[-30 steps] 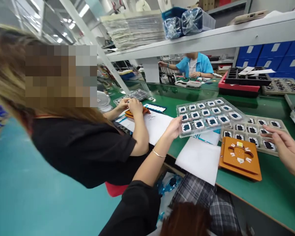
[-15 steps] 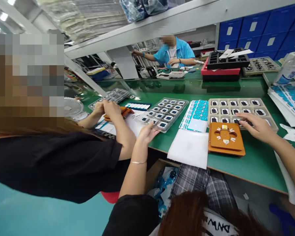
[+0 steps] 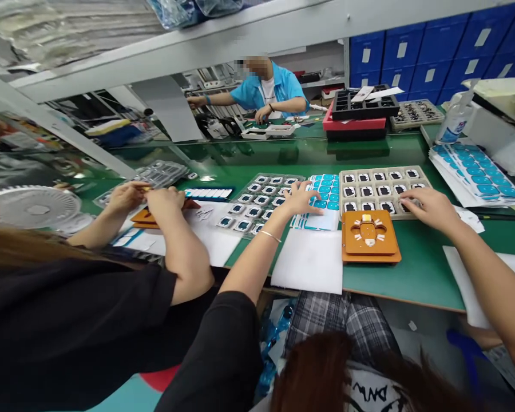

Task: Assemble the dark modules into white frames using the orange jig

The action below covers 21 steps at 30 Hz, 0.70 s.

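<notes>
My left hand (image 3: 302,200) is over the stack of blue sticker sheets (image 3: 329,197), fingers spread, holding nothing that I can see. Just left of it lies a clear plastic tray (image 3: 251,229) of small white-and-black square parts. My right hand (image 3: 433,210) reaches over the right side of a beige tray (image 3: 418,170) with similar parts in its pockets. Its fingers are apart and the fingertips are close to one part; contact is unclear. In front of that tray sits an orange fixture (image 3: 370,236) with a shaped recess. A white foam sheet (image 3: 309,260) lies beside the fixture.
A co-worker's hands (image 3: 165,200) work on another orange fixture at left. Across the bench sits a person in a blue shirt (image 3: 272,94). Black and red trays (image 3: 360,114), a pump bottle (image 3: 455,120) and more sticker sheets (image 3: 476,171) stand at the right. A fan (image 3: 38,206) is at far left.
My left hand has left the clear tray's edge and moved right to the sticker sheets. My right hand stays at the beige tray. The view has shifted to the right.
</notes>
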{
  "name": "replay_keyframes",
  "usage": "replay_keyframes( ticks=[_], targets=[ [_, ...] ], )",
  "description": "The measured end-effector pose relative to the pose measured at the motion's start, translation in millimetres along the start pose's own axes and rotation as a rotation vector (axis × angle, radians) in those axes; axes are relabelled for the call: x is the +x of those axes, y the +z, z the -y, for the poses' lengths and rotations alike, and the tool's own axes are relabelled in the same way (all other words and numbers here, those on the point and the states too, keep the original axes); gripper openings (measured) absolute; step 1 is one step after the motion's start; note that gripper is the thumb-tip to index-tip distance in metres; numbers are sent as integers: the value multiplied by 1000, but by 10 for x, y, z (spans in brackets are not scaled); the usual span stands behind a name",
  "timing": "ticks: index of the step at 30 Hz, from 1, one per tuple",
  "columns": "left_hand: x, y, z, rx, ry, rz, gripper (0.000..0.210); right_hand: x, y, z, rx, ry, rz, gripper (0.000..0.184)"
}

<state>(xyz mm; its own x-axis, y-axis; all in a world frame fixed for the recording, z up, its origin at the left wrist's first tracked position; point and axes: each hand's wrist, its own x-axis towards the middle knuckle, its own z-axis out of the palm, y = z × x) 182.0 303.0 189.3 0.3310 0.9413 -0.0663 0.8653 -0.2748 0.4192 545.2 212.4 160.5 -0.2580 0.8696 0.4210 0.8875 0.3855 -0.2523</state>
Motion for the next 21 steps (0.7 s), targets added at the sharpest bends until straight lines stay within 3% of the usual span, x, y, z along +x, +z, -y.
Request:
replay_keyframes(
  ticks=[5, 10, 15, 21],
  targets=[
    [341, -56, 92, 170, -23, 129, 44, 8, 4, 4, 27, -106, 150, 26],
    [447, -110, 90, 268, -14, 244, 51, -7, 69, 49, 71, -87, 275, 29],
    [467, -138, 63, 318, -20, 309, 60, -18, 146, 75, 128, -62, 305, 26],
    [216, -126, -80, 396, -14, 208, 28, 66, 213, 85, 266, -32, 221, 18]
  ],
)
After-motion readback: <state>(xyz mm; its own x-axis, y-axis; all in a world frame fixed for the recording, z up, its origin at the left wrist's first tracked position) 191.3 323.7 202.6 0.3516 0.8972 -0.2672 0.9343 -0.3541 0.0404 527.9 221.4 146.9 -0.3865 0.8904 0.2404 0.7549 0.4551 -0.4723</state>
